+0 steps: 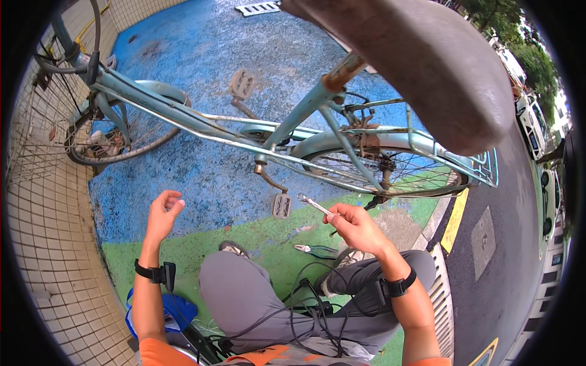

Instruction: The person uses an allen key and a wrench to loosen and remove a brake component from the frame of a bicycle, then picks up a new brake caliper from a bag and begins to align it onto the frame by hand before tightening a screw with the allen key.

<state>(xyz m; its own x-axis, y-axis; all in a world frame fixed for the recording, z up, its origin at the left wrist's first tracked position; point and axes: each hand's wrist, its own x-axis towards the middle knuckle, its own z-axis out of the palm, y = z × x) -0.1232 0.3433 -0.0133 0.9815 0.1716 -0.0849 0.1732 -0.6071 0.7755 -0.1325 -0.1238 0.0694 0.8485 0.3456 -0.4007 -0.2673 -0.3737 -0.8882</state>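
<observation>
My right hand point(355, 229) is closed around a silver wrench point(314, 205), its ring end pointing up and left toward the bicycle's near pedal point(281, 206). The wrench tip lies close to that pedal in the picture; I cannot tell whether they touch. My left hand point(163, 215) hovers over the ground at the left, empty, fingers loosely bent and thumb apart. In front of me stands an old light-blue bicycle point(293, 122) with rusty parts, its brown saddle point(421, 67) large at the upper right. The far pedal point(242, 84) sits beyond the frame.
Pliers with teal handles point(317, 251) lie on the green ground by my shoe point(351, 257). Black cables point(317, 305) cross my lap. A blue bag point(180, 312) rests at my left. A tiled wall point(58, 244) rises at left; a drain grate point(442, 299) and road lie right.
</observation>
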